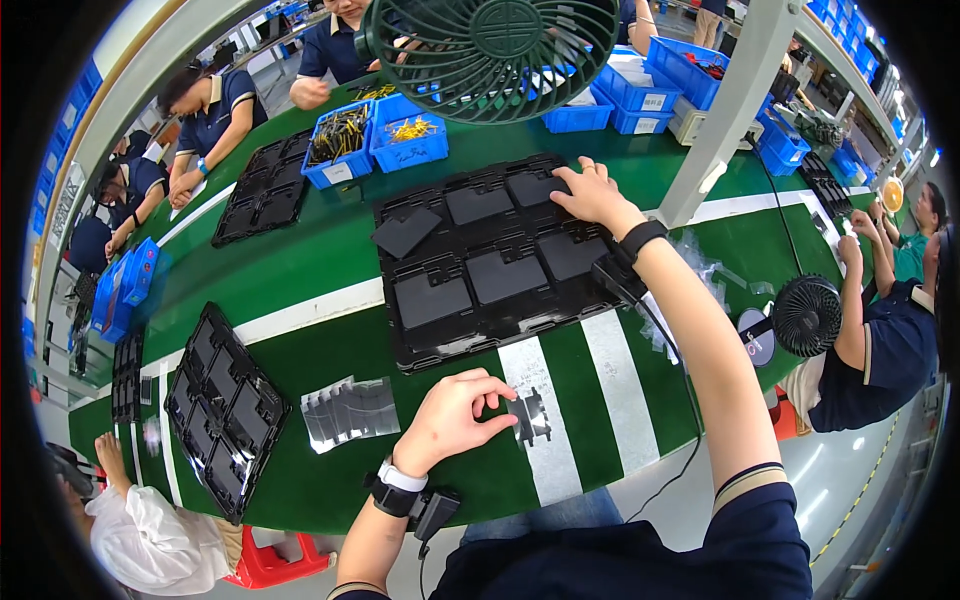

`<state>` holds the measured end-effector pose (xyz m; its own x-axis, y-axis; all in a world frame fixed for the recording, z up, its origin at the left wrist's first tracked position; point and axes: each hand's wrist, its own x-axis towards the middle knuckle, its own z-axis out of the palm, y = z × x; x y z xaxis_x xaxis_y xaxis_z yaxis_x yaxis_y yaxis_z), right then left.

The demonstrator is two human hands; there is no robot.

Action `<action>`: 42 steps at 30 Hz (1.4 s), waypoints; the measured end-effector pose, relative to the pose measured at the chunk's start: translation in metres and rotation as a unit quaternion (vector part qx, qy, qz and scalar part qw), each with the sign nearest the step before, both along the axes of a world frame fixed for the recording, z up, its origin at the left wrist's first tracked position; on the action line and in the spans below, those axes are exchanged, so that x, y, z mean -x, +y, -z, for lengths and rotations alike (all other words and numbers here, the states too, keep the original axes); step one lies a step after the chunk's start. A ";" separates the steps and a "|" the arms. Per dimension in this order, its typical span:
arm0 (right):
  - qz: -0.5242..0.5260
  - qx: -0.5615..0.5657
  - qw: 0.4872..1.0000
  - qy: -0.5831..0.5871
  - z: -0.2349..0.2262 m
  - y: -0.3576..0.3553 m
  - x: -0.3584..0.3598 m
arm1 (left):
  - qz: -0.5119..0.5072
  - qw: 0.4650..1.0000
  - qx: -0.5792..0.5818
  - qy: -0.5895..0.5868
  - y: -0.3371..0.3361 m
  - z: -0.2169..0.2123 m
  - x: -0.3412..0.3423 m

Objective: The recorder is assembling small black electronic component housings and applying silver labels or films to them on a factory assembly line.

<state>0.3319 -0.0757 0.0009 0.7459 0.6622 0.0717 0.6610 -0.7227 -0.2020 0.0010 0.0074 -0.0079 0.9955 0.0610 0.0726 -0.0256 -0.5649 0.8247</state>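
My left hand [458, 418] is closed, with thumb and fingertips pinched at the edge of a small dark film piece with notched edges [531, 418]. That film piece is over a white stripe on the green table. My right hand [598, 195] reaches to the far right corner of a black plastic tray [450, 342], its fingers spread over the corner compartment. Flat dark rectangular panels [503, 275] sit in the tray's compartments. One panel [407, 233] lies askew at the far left. Left of my left hand is an overlapping row of film strips [350, 412].
A second black tray [225, 410] stands at the left, another [262, 190] farther back. Blue bins [410, 150] of small parts are behind the tray. A green fan [490, 45] hangs overhead beside a metal post [725, 110]. Clear plastic scraps [700, 265] lie right; co-workers sit around.
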 end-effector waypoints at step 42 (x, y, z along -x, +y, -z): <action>-0.323 -0.366 0.868 0.091 0.001 -0.054 0.185 | -0.201 0.961 0.083 -0.171 -0.003 0.003 -0.004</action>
